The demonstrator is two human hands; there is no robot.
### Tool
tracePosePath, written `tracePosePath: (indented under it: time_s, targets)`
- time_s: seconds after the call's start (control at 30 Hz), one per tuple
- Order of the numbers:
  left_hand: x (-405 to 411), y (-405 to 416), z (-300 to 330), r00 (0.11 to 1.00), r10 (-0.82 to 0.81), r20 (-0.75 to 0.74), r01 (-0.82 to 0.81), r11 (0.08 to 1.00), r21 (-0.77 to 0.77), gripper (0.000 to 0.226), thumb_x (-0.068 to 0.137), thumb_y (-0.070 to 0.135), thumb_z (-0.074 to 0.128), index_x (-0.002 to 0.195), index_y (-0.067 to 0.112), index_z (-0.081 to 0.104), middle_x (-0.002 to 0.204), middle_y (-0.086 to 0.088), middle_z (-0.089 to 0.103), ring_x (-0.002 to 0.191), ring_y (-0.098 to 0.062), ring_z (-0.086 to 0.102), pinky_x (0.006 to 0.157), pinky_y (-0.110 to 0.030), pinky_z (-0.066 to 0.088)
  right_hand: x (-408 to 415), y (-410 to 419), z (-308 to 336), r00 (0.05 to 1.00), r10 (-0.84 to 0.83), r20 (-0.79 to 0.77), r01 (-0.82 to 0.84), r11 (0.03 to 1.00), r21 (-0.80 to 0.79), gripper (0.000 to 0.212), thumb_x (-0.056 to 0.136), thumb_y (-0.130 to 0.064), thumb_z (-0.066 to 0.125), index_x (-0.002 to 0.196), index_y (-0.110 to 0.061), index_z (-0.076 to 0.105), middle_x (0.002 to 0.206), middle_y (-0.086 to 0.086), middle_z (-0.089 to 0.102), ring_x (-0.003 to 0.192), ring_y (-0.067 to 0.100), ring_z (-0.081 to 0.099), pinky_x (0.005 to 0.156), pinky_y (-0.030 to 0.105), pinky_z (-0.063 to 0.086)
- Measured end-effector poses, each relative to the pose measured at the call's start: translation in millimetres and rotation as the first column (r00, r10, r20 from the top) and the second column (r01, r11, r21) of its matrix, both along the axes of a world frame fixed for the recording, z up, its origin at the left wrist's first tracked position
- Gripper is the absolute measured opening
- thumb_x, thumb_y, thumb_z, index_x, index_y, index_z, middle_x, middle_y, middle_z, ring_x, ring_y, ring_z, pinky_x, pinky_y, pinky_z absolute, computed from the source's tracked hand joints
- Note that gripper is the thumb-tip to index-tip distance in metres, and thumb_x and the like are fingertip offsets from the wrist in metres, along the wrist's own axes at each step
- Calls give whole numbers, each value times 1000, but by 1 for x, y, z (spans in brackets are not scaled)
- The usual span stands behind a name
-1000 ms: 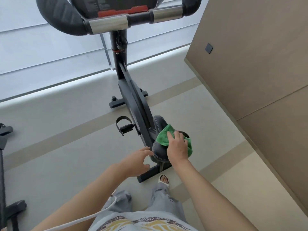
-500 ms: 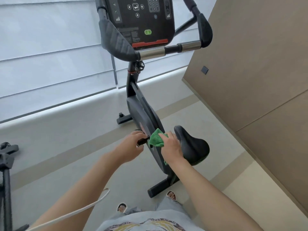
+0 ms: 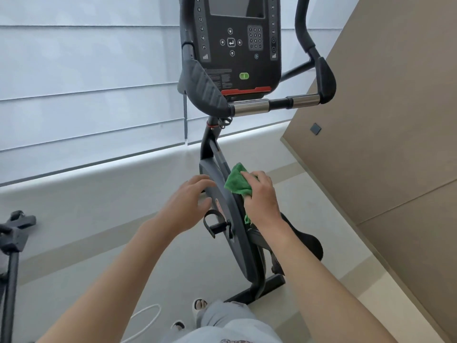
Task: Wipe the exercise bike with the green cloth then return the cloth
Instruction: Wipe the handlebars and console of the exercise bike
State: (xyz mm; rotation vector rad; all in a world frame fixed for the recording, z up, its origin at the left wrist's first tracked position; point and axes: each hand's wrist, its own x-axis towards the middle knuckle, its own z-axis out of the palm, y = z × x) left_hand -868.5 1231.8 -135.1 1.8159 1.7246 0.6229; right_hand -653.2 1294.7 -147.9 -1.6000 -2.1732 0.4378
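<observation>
Both hands low on bike body, forearms reaching fwd. Right hand (image 3: pixel 262 196) bunches the green cloth (image 3: pixel 237 180) under palm + curled fingers, pressing it onto the upper edge of the frame cover (image 3: pixel 230 219); wad sticks out ahead of the fingertips, a small green tail shows below the wrist. Grip prob. bunched so the pad stays thick and takes pressure w/o sliding out.

Left hand (image 3: pixel 190 201) spread, fingers relaxed, holds nothing; fingertips at or just touching the cover's left face, contact not certain. Likely bracing the exercise bike (image 3: pixel 217 154) vs. the wiping push from the other side.

Pedal (image 3: pixel 215 225) just below left hand, strap side facing out. Saddle (image 3: pixel 306 241) behind right wrist, mostly hidden by the forearm. Console (image 3: pixel 235 43) and handlebar (image 3: pixel 272 103) well above both hands, out of reach of the cloth at present.

Judgement: wiping step in hand, mid-frame. Upper parts look still to do; cloth return not yet begun. Return spot not in view.
</observation>
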Motion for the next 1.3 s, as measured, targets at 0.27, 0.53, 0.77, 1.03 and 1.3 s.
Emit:
tracePosePath:
  time_s: [0.27, 0.53, 0.77, 1.03, 1.3]
  targets:
    - [-18, 79, 18, 998, 62, 18, -64, 982, 179, 40, 101, 24, 60, 140, 36, 57, 153, 19, 46, 138, -9, 47, 109, -19, 33, -13, 59, 31, 983, 71, -168, -39, 982, 186, 65, 84, 12, 67, 144, -11, 61, 131, 5, 59, 118, 21, 52, 101, 39, 55]
    - [-47, 162, 81, 970, 208, -123, -140, 900, 413, 44, 97, 11, 65, 140, 23, 60, 149, 8, 54, 135, -19, 52, 112, -31, 41, -39, 159, 97, 914, 201, -353, -59, 925, 374, 62, 78, 10, 60, 137, -11, 61, 132, 6, 60, 126, 24, 54, 109, 46, 50]
    - [-59, 203, 103, 955, 288, -70, -223, 855, 469, 42, 97, 9, 64, 138, 21, 62, 147, 8, 54, 135, -16, 50, 111, -15, 30, -45, 216, 116, 897, 255, -362, -110, 921, 375, 67, 75, 20, 60, 136, -8, 64, 133, 8, 61, 128, 25, 54, 113, 44, 46]
    - [-85, 225, 87, 951, 302, 66, -299, 848, 438, 53, 93, 5, 70, 141, 24, 58, 143, 10, 56, 132, -13, 55, 109, -38, 48, -86, 213, 102, 856, 434, -282, -349, 887, 304, 59, 87, 1, 69, 144, -14, 62, 143, 4, 58, 134, 24, 53, 112, 49, 46]
    - [-136, 227, 57, 916, 296, 271, -371, 882, 291, 52, 96, 9, 72, 137, 38, 58, 135, 29, 54, 122, -7, 59, 97, -37, 54, -148, 200, 83, 965, 260, -25, -226, 881, 416, 54, 86, -26, 54, 138, -26, 69, 141, 7, 59, 129, 33, 54, 100, 52, 43]
